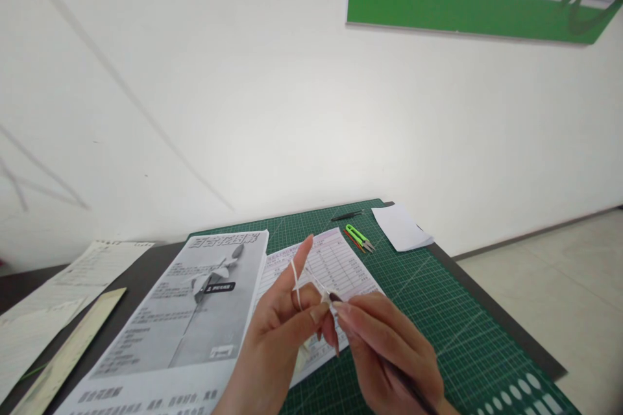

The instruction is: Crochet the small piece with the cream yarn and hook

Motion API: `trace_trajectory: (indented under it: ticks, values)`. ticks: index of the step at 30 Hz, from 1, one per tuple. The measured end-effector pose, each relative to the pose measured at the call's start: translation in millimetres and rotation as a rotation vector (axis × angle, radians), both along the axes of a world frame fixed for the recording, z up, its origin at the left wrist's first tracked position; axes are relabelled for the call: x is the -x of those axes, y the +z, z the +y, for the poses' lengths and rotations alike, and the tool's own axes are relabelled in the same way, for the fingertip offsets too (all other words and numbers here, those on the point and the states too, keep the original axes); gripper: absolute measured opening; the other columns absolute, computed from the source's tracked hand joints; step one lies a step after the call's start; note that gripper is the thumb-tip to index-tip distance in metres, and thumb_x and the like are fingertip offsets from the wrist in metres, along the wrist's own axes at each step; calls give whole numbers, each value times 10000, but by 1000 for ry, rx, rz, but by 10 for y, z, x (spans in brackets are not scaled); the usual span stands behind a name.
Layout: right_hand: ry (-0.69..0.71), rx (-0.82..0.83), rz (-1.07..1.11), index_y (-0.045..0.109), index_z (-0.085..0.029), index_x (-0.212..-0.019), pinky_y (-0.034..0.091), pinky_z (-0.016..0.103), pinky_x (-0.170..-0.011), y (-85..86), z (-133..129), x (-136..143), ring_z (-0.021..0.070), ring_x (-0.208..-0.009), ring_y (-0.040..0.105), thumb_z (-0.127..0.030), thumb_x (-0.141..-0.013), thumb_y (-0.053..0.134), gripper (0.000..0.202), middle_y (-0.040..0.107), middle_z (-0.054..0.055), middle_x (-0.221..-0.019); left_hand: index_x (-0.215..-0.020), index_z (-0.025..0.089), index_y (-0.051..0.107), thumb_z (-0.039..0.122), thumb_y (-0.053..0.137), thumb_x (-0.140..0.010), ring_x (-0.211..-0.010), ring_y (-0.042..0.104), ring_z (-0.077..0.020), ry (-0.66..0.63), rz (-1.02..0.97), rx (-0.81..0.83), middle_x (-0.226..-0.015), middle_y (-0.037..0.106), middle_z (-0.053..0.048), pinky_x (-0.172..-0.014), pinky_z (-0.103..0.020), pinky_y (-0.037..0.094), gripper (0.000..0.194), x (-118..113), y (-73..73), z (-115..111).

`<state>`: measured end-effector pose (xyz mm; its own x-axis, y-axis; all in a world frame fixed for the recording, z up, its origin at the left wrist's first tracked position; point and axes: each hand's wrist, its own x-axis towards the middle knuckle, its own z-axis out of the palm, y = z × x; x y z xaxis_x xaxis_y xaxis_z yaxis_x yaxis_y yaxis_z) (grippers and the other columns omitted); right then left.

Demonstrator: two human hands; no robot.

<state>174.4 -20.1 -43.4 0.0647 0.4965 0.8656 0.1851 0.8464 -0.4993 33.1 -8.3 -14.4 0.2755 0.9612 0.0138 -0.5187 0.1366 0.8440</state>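
Observation:
My left hand (275, 334) is raised over the mat, index finger stretched up with white yarn (295, 280) looped around it. Its thumb and middle finger pinch a small piece of white crochet work (329, 302), mostly covered by the fingers. My right hand (389, 347) grips a crochet hook (407, 386) with a dark handle, held like a pen. The hook's tip meets the crochet piece between the two hands; the exact stitch is too small to make out. A strand of yarn runs from the left index finger down to the tip.
Beneath the hands lie a green cutting mat (467, 337) and a printed table sheet (335, 253). At left are a flower instruction sheet (160, 324), a ruler (82, 343) and handwritten pages (92, 272). Green thread snips (359, 237), a black tool (346, 215) and white paper (399, 227) sit beyond.

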Motion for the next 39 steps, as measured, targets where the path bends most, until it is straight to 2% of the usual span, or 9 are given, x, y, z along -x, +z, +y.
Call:
trace_trajectory:
  ticks: [4,10,13,16,18,23,29,34,39]
  values:
    - [107,70,115,718,-221,-1064,583,281,-581,-5,20,7,182,-691,692,43,-754,597,425,735,79,-836,-1424,163,407,120,663,-766,-451,498,-86,-106,-131,80,-518,581,32,-480,-191,393,707,26,6,-3]
    - [439,485,614,754,-232,-878,525,184,-497,-56,107,65,90,-526,630,-205,-804,699,95,707,5,-703,-1496,337,168,147,591,-852,-525,515,-103,-65,99,-86,-572,626,42,-523,-198,396,794,82,44,-37]
    - [422,578,644,754,-215,-855,521,163,-502,-51,123,63,77,-501,621,-203,-799,705,76,688,-10,-625,-1504,335,106,168,562,-877,-573,507,-112,39,260,-180,-592,633,48,-617,-231,398,794,73,37,-47]
    - [262,446,461,744,-213,-910,548,202,-549,-54,100,52,111,-593,657,-87,-811,646,189,708,15,-712,-1506,321,136,170,543,-892,-598,494,-121,170,387,-228,-609,602,53,-663,-256,391,752,27,9,-54]
    - [137,258,262,728,-199,-997,572,246,-598,-59,73,44,145,-671,674,14,-785,600,327,720,49,-796,-1500,340,154,169,553,-889,-603,494,-119,191,331,-189,-604,562,63,-656,-254,391,749,-9,-7,-59]
    - [-1,-90,-51,662,-143,-1170,595,310,-653,-25,25,24,205,-787,682,92,-731,565,507,713,129,-916,-1481,335,233,102,603,-823,-509,497,-88,-7,-96,46,-555,565,58,-517,-190,376,791,-14,-2,-57]
    - [275,218,300,754,-247,-951,565,248,-531,-9,40,66,140,-607,657,-77,-809,655,243,699,40,-790,-1384,171,474,31,640,-719,-405,532,-69,-198,-308,87,-509,659,1,-444,-154,363,699,79,24,2]
    - [592,459,608,764,-237,-875,542,173,-429,-49,77,65,101,-549,628,-189,-803,703,106,670,20,-762,-1378,195,484,37,649,-677,-410,528,-68,-243,-370,66,-562,641,11,-416,-150,353,737,129,11,29]
    - [660,482,664,766,-206,-842,557,150,-447,-16,87,24,87,-555,631,-182,-793,714,75,660,15,-742,-1411,249,433,63,615,-710,-380,439,-66,-296,-333,1,-497,603,24,-355,-151,238,748,168,5,4]
